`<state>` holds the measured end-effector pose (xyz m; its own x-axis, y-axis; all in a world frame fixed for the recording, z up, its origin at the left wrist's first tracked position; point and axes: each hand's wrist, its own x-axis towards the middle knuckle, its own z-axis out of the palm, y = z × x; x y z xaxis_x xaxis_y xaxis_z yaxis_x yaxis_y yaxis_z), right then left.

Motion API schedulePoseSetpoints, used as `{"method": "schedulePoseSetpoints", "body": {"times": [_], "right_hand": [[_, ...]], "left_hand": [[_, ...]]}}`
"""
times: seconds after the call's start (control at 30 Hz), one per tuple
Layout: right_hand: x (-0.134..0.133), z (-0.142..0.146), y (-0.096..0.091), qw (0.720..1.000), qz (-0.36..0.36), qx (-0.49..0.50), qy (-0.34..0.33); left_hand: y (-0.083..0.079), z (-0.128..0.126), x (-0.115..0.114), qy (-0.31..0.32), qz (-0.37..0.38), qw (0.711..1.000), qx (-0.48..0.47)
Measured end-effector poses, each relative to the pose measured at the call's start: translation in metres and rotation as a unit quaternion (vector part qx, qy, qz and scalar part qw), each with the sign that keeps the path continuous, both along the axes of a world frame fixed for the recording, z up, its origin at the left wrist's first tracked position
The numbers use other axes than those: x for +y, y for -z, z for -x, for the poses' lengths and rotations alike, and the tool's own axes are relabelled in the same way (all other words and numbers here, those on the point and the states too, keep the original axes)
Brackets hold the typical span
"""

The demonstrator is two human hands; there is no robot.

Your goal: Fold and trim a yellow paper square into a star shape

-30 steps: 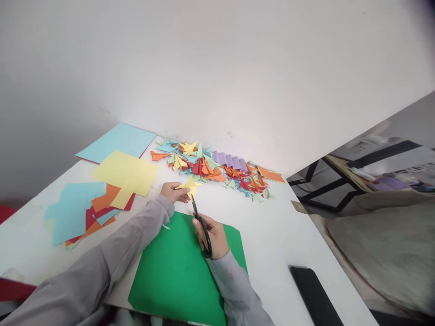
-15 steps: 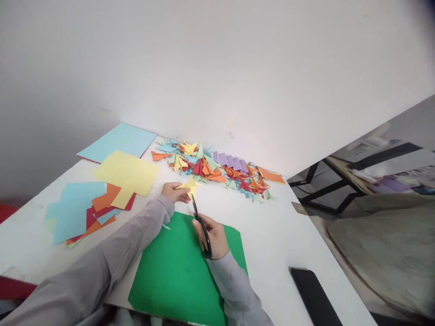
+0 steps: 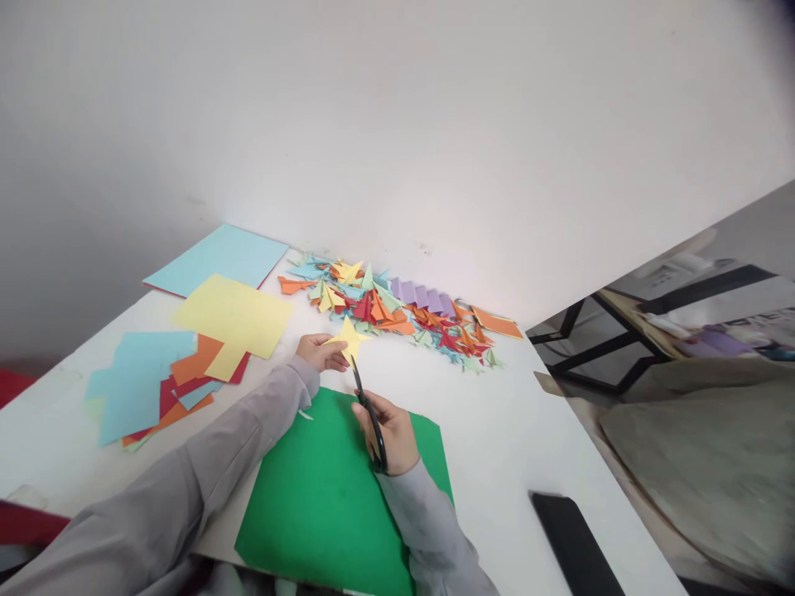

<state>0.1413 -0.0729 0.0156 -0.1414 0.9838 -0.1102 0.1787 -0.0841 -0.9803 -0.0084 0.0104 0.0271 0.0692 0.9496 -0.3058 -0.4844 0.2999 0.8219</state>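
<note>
My left hand pinches a small yellow folded paper shape just above the white table. Black-handled scissors are gripped in my right hand, and their blades point up into the lower edge of the yellow shape. Both hands hover over the far edge of a large green sheet that lies in front of me.
A heap of small coloured cut paper shapes lies along the wall, with a pleated purple strip among them. Yellow, light blue, orange and red sheets lie at the left. A black flat object rests near the right edge.
The yellow shape has turned slightly in my left hand and now shows a clearer star outline. The scissors and both arms have hardly moved.
</note>
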Motion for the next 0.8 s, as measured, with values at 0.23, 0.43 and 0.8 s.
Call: {"method": "schedulePoseSetpoints", "body": {"times": [0.23, 0.43, 0.8], "right_hand": [[-0.0017, 0.0032, -0.0059, 1.000, 0.005, 0.004, 0.015], [-0.0018, 0.0035, -0.0054, 1.000, 0.006, 0.011, 0.014], [-0.0010, 0.0011, -0.0035, 1.000, -0.025, -0.016, 0.000]], "left_hand": [[0.0003, 0.0004, 0.0001, 0.006, 0.013, 0.999, -0.040], [-0.0023, 0.0015, -0.0003, 0.019, 0.026, 0.998, -0.058], [-0.0008, 0.0007, -0.0002, 0.017, 0.020, 0.998, -0.057]]}}
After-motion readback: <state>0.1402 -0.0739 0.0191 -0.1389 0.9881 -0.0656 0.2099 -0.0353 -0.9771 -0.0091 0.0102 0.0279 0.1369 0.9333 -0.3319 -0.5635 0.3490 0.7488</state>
